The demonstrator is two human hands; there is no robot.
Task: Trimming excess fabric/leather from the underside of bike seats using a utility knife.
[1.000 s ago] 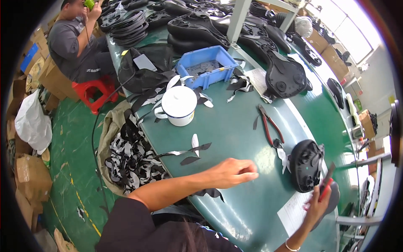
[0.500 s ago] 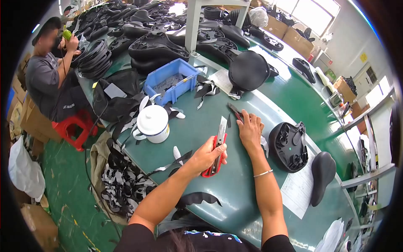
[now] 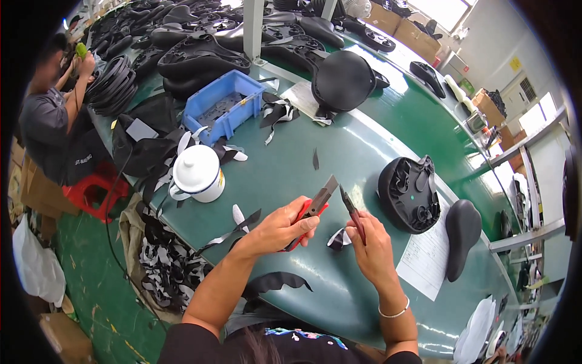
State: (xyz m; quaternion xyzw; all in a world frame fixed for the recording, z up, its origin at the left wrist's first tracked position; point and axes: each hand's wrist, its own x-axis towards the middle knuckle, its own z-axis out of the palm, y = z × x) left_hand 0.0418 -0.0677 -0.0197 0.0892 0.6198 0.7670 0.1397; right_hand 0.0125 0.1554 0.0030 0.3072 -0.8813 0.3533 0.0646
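My left hand (image 3: pixel 273 230) is closed around a red-handled utility knife (image 3: pixel 321 199), its wide blade out and pointing up and to the right. In my right hand (image 3: pixel 374 250) is a pair of pliers (image 3: pixel 351 209) with dark jaws and red handles. The pliers' jaws are raised close to the knife blade; I cannot tell whether they touch. A small black-and-white scrap (image 3: pixel 338 239) lies between my hands. To the right of the pliers rests an upturned black bicycle saddle (image 3: pixel 409 195), its cover edge folded inward around the base.
A white lidded mug (image 3: pixel 197 171) and blue bin (image 3: pixel 224 115) stand on the left, among black scraps. Another saddle (image 3: pixel 462 239) lies by a paper sheet (image 3: pixel 421 261). Saddles (image 3: pixel 203 57) pile up at the back. A person (image 3: pixel 48 115) sits at far left.
My right hand has lifted the pliers off the table and drawn them toward me, beside the knife. The knife has tilted to the right. The view has shifted slightly.
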